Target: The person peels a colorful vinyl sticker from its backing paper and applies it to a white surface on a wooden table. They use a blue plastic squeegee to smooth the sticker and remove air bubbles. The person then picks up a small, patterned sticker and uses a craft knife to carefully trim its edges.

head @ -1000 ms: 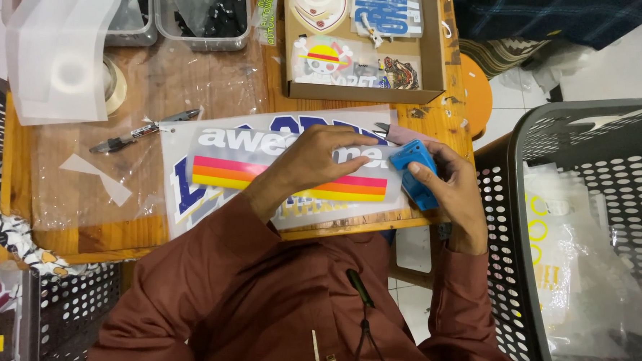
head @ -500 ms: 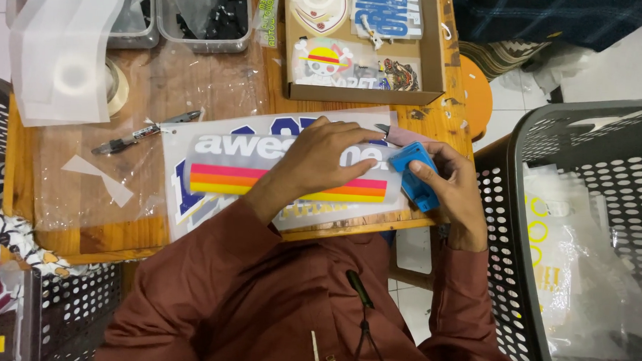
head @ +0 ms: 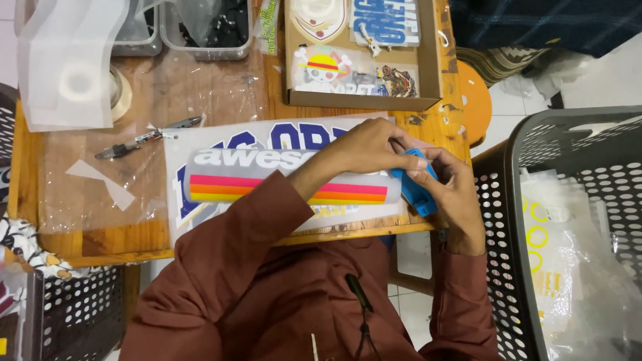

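Head view: right hand grip holds blue squeegee; left hand flat on striped sticker.

**Hidden and cut off**

Middle of striped sticker covered by left forearm. Blue squeegee partly wrapped by right hand and overlapped by left hand; lower edge unclear. Large blue-lettered sheet mostly buried under sticker and arm. Black basket cropped at right edge. Tray contents blurred behind plastic.
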